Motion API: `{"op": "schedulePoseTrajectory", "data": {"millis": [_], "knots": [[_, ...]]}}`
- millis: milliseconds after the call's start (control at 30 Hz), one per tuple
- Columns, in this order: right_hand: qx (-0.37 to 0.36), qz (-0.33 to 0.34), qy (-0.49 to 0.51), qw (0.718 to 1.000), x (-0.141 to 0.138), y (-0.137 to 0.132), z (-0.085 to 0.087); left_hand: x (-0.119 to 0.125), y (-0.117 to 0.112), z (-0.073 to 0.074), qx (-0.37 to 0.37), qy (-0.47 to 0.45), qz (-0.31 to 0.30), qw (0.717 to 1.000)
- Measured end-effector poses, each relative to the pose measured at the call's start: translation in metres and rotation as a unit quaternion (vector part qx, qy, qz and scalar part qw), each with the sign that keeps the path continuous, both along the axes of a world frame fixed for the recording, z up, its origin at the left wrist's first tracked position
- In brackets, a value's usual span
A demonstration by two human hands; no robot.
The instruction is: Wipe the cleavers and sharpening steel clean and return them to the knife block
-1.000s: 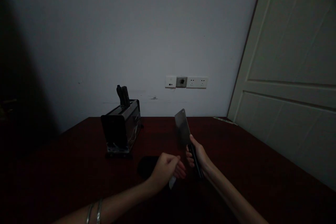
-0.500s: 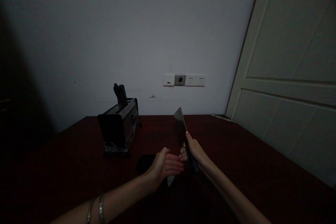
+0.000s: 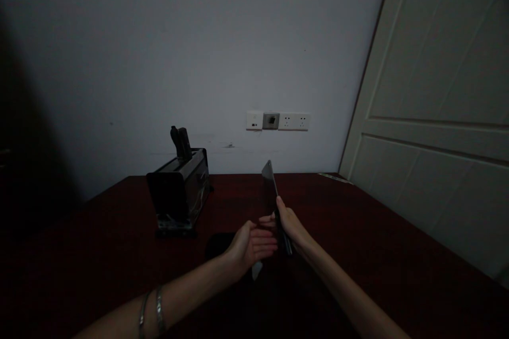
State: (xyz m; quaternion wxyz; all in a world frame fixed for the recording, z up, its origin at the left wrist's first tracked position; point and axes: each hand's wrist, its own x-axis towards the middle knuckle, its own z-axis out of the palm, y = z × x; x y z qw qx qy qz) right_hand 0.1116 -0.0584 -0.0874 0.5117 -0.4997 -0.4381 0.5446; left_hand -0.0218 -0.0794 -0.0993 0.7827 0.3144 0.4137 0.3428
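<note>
My right hand is closed round the dark handle of a cleaver, whose broad grey blade points up and away over the dark red table. My left hand is just left of it, fingers stretched flat toward the handle, and a small pale thing shows below its palm. I cannot tell whether the left hand holds that thing. A dark flat object lies on the table behind the left hand.
A black and metal knife block with dark handles sticking up stands at the back left of the table. A white wall with sockets is behind. A pale door closes the right side. The room is dim.
My left hand went from a loose fist to flat, stretched fingers beside the handle. The cleaver turned more edge-on and shifted slightly left. The knife block has stayed put.
</note>
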Motion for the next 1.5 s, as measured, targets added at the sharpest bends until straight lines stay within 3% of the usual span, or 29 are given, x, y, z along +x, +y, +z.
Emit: {"op": "schedulePoseTrajectory", "data": {"millis": [200,633,1133,1333,1500], "knots": [[0.056,-0.036,-0.085,0.994,0.000,0.003,-0.005,0.012,0.008,-0.002,-0.016,-0.003,0.040,0.999],[0.029,-0.013,-0.077,0.997,-0.008,0.000,-0.007,0.038,0.001,0.010,-0.034,-0.003,0.080,0.996],[0.066,-0.005,-0.098,0.993,-0.011,0.000,-0.012,0.054,-0.010,0.015,-0.012,-0.022,0.155,0.988],[0.066,-0.010,-0.098,0.993,-0.013,-0.006,-0.007,0.051,-0.012,0.012,0.016,0.016,0.132,0.991],[0.031,0.002,-0.080,0.996,-0.016,-0.007,-0.007,0.046,-0.013,0.013,0.033,0.110,0.102,0.988]]}}
